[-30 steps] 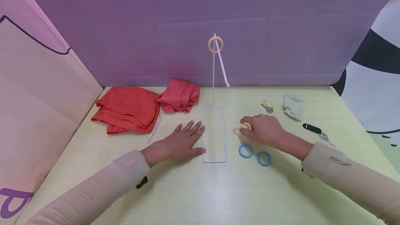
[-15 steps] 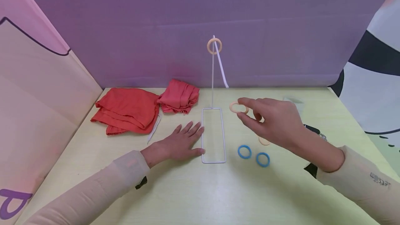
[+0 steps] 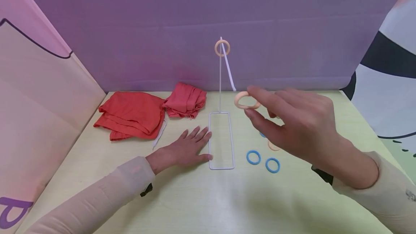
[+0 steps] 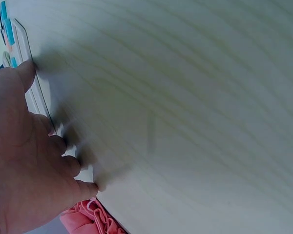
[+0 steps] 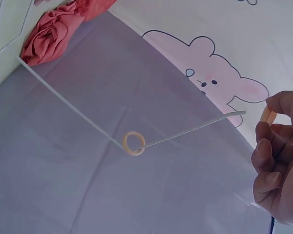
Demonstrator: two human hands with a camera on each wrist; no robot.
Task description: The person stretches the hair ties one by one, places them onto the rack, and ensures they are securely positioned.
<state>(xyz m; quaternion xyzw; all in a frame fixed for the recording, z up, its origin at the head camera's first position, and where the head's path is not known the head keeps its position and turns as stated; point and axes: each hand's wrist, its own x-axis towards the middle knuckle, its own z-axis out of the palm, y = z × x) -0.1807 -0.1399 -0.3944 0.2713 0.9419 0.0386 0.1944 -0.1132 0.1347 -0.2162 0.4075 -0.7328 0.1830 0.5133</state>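
Observation:
My right hand [image 3: 302, 129] is raised above the table and pinches a peach-coloured ring [image 3: 237, 101] between thumb and index finger. That ring is close to the free end of the sloping arm of a white wire stand [image 3: 228, 67]. In the right wrist view the held ring [image 5: 267, 115] appears edge-on, apart from the arm's tip. Another peach ring [image 5: 125, 143] hangs where the stand's upright meets its arm. My left hand [image 3: 186, 149] lies with fingers spread on the table, and its fingertips touch the side of the stand's rectangular base [image 3: 222, 168].
Two blue rings [image 3: 253, 163] lie right of the base. Behind them are a peach ring [image 3: 274, 147] and a third blue ring [image 3: 262, 135], partly covered by the right hand. Red cloth [image 3: 133, 113] and a pinkish-red cloth [image 3: 185, 100] lie at the back left, beside a white cord [image 3: 159, 135].
My right hand has lifted the peach ring off the table and brought it up and nearer the arm's end. The left hand stays in place at the base.

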